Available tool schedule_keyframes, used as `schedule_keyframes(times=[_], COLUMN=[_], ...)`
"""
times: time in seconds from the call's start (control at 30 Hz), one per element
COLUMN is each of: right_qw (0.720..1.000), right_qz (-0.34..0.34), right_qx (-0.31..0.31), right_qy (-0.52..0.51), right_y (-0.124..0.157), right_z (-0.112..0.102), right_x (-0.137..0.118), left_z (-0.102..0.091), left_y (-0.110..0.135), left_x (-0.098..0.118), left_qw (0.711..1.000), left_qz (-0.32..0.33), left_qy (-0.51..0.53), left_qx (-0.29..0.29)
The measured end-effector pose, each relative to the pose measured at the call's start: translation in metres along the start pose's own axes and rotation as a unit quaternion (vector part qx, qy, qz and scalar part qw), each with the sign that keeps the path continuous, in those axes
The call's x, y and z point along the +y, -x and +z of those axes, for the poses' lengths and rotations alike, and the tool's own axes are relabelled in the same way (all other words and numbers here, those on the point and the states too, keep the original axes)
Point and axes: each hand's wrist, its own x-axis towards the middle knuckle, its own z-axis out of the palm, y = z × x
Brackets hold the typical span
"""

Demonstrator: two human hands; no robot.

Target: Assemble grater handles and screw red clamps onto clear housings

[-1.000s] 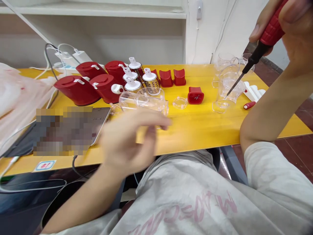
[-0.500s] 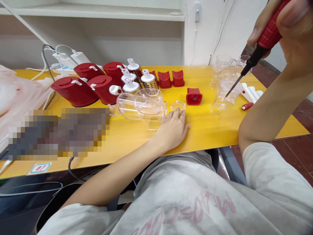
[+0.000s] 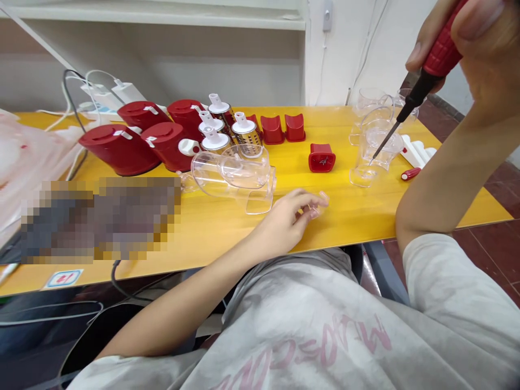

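My left hand (image 3: pixel 289 220) rests near the front edge of the yellow table (image 3: pixel 341 216), its fingers pinched round a small clear plastic ring (image 3: pixel 316 206). Just left of it lies a clear plastic housing (image 3: pixel 235 176) on its side. My right hand (image 3: pixel 475 38) is raised at the top right, closed round a red-handled screwdriver (image 3: pixel 422 76) that slants down. The screwdriver's tip hangs in front of a clear plastic housing (image 3: pixel 376 151) standing at the right.
Red bases (image 3: pixel 122 149), white-capped metal drums (image 3: pixel 244 130) and red caps (image 3: pixel 322 157) stand along the back. A blurred flat device (image 3: pixel 101 216) lies at the left, with cables and chargers (image 3: pixel 101 95) behind. A small red piece (image 3: pixel 411 174) and white parts (image 3: pixel 418 151) lie at the right.
My left hand came down to the table, reached the clear ring beside the lying housing, and has drawn it toward the front edge. My right hand has kept the screwdriver raised.
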Motion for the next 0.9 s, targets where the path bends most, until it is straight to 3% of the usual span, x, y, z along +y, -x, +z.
schedule_keyframes(times=[0.13, 0.27, 0.37, 0.47, 0.6, 0.77, 0.9], right_qw=[0.992, 0.991, 0.993, 0.994, 0.993, 0.994, 0.990], right_qz=[-0.075, -0.098, -0.101, -0.079, -0.084, -0.067, -0.087], right_qx=[-0.036, -0.036, -0.043, -0.043, -0.052, -0.072, -0.075], right_qy=[0.092, 0.084, 0.053, 0.060, 0.058, 0.046, 0.076], right_y=[0.001, 0.001, -0.001, -0.003, -0.003, -0.005, -0.005], right_z=[0.004, 0.011, 0.010, 0.007, 0.007, 0.007, 0.002], right_x=[-0.003, -0.004, 0.001, 0.005, 0.005, 0.005, 0.008], left_z=[0.005, 0.011, 0.009, 0.000, -0.012, -0.018, -0.016], left_y=[-0.003, -0.003, 0.004, 0.014, 0.023, 0.016, -0.002], left_x=[-0.009, -0.024, -0.027, -0.016, 0.006, 0.016, 0.014], left_qw=[0.968, 0.933, 0.965, 0.997, 0.968, 0.962, 0.949], left_qz=[-0.062, -0.144, -0.133, -0.081, -0.070, 0.034, 0.010], left_qy=[0.239, 0.326, 0.222, 0.009, -0.237, -0.241, -0.244], left_qx=[0.042, 0.053, 0.046, 0.018, -0.036, -0.123, -0.197])
